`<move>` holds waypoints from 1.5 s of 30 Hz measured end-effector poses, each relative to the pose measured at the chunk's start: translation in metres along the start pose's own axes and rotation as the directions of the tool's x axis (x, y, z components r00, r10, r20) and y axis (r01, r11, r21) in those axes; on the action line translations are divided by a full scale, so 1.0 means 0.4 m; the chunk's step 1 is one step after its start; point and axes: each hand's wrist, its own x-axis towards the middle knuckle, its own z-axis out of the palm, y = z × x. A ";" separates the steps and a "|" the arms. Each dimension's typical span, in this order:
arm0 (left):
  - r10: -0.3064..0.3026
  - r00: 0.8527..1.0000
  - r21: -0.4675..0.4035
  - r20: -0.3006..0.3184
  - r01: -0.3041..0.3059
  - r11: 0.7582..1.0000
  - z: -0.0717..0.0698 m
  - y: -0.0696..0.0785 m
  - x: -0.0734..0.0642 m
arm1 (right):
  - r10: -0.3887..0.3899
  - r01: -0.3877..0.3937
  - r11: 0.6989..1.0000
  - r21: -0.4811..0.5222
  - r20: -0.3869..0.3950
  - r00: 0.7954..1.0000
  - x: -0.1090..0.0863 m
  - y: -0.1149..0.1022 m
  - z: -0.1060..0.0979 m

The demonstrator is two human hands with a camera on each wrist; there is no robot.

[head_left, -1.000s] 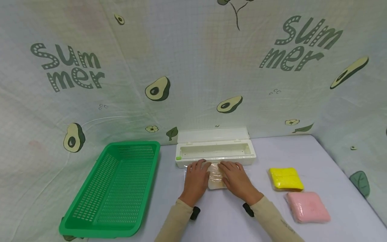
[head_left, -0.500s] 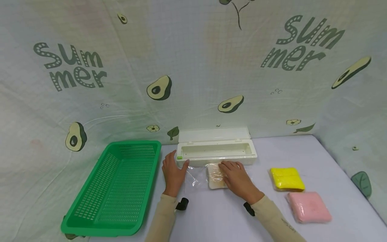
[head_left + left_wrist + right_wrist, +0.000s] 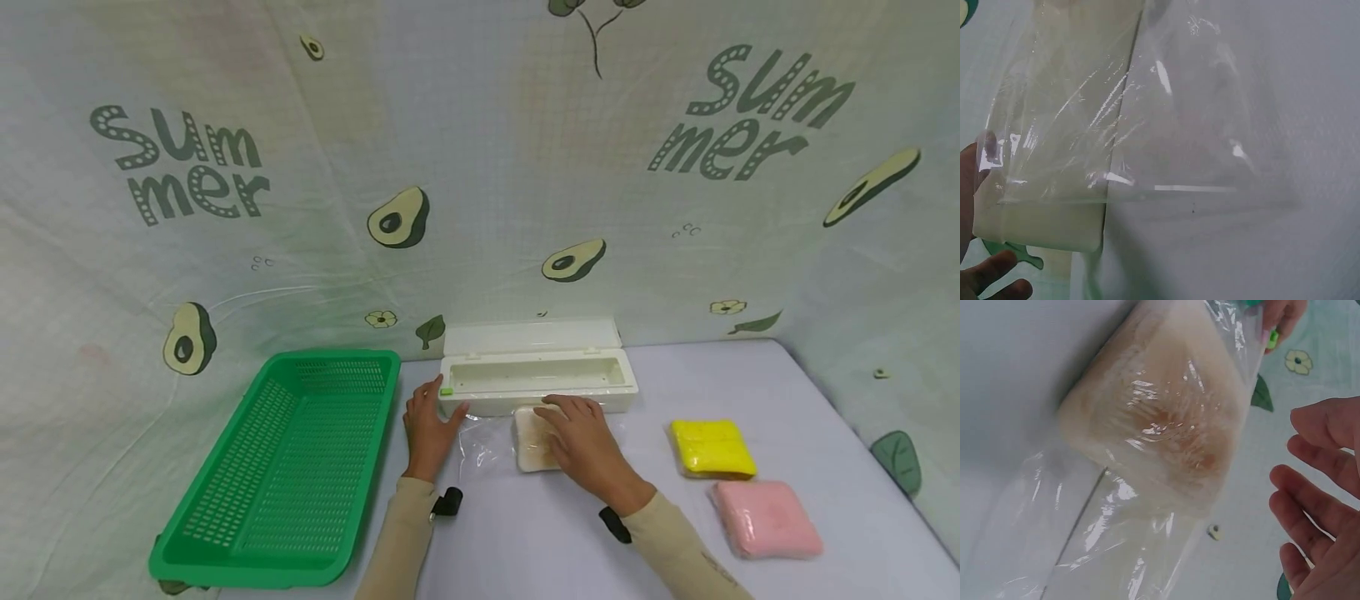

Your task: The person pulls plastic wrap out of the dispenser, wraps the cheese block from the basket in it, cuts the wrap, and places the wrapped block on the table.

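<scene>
A white cling film dispenser [image 3: 532, 404] stands at the back of the table, its lid up. My left hand [image 3: 431, 433] is at its left end, thumb near the front edge by the green slider [image 3: 446, 392] and fingers spread apart beside the end. Clear cling film [image 3: 1166, 137] runs from the dispenser over its front and onto the table. Under the film lies a pale rounded block with a tan patch [image 3: 1166, 425], against the dispenser's front. My right hand [image 3: 588, 446] hovers over the block's right part, fingers loosely bent and apart from it in the right wrist view.
A green perforated basket [image 3: 352, 500] stands on the left. To the right lie a yellow wrapped block [image 3: 712, 447] and, nearer me, a pink wrapped block [image 3: 768, 518]. A printed cloth [image 3: 480, 167] hangs behind the table.
My left hand has left the pale block and moved left to the dispenser's end. My right hand, which rested on the block, has lifted slightly.
</scene>
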 end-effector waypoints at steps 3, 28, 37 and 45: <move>0.006 1.000 0.006 -0.003 -0.006 1.000 0.002 -0.007 0.002 | -0.022 0.022 1.000 0.023 -0.016 1.000 0.014 -0.016 -0.001; 0.091 0.992 0.149 -0.086 -0.077 0.986 -0.002 -0.036 0.010 | -0.016 0.016 1.000 0.013 0.025 1.000 0.245 -0.142 0.155; 0.115 0.986 0.151 -0.124 -0.096 0.984 0.002 -0.042 0.016 | 0.015 -0.011 0.999 -0.046 0.079 0.997 0.299 -0.148 0.219; 0.119 0.984 0.130 -0.135 -0.101 0.986 -0.001 -0.038 0.015 | 0.036 -0.034 0.998 -0.044 0.055 0.998 0.318 -0.152 0.235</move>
